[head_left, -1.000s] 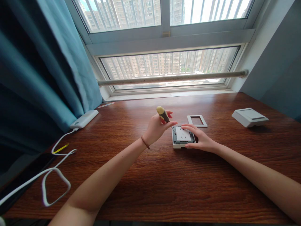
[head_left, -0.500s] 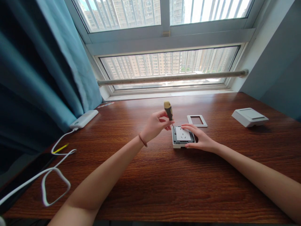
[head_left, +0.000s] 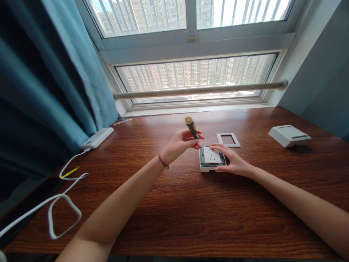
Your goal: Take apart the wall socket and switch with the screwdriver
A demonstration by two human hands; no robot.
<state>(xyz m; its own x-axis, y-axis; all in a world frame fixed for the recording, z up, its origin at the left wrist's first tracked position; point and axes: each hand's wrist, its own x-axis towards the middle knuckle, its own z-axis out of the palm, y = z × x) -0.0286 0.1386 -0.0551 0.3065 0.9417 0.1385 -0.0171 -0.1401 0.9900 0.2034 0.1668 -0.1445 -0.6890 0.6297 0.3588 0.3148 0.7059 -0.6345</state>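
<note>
A screwdriver with a black and yellow handle is pinched in the fingers of my left hand. Its handle leans to the left, and its shaft points down at the left part of a wall socket. That socket has a white face with slots, set in a dark frame on a white box. My right hand grips the box from the right, thumb at the near side and fingers over the far edge. Just behind lies a white cover frame, flat on the table.
A white box with a flap lid stands at the right on the wooden table. At the left are a white power strip, its looping white cable and a yellow strip. A blue curtain hangs there.
The screwdriver's handle has tilted further left, and the fingers of my left hand have shifted around it. My right hand and the socket have stayed in place.
</note>
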